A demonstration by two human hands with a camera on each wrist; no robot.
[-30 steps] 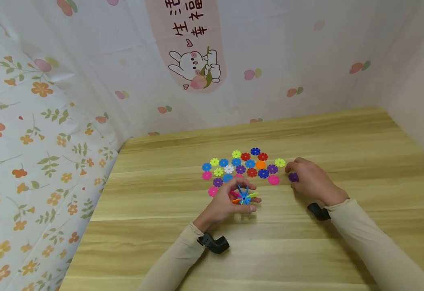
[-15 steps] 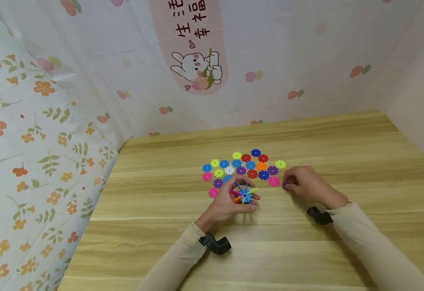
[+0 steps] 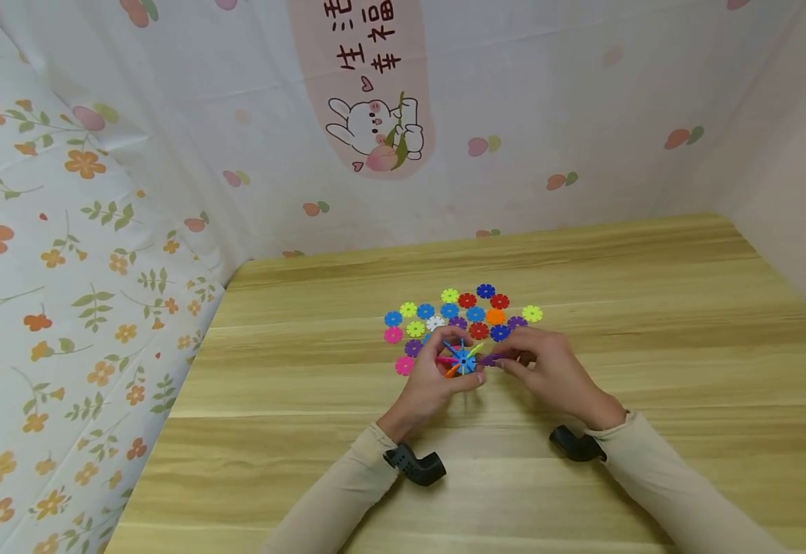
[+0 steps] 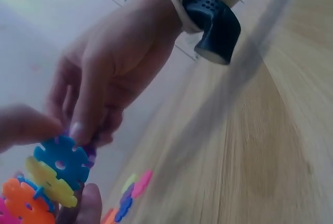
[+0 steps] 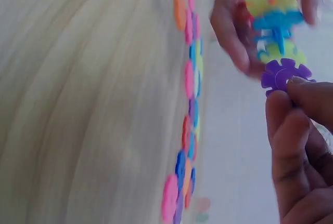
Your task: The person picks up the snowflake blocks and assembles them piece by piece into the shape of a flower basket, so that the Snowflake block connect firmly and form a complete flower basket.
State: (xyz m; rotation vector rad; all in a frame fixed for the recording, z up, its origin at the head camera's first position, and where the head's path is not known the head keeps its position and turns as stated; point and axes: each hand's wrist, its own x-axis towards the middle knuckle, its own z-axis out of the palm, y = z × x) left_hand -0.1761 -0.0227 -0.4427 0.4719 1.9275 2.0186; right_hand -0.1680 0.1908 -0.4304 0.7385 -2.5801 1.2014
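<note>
Fitting a purple disc [image 3: 491,359] onto a many-coloured cluster [image 3: 464,362] of slotted discs looks to me like the step in hand. On my feed the left hand [image 3: 425,388] has its thumb and fingers curled round the cluster, over the tabletop [image 3: 292,385], while the right hand [image 3: 558,377] pinches the purple disc at the cluster's right side. I cannot tell whether a slot has caught. I'd judge the next move calls for lining slot up with slot and pressing squarely, the left hand firm so the other pieces don't twist. Loose discs [image 3: 495,316] lie flat just beyond the hands. I can make out no brand or label on any disc; the only writing [image 3: 351,55] is on the wall cloth [image 3: 548,92], where I read 生 and 幸, with what look like 活 and 福 above
</note>
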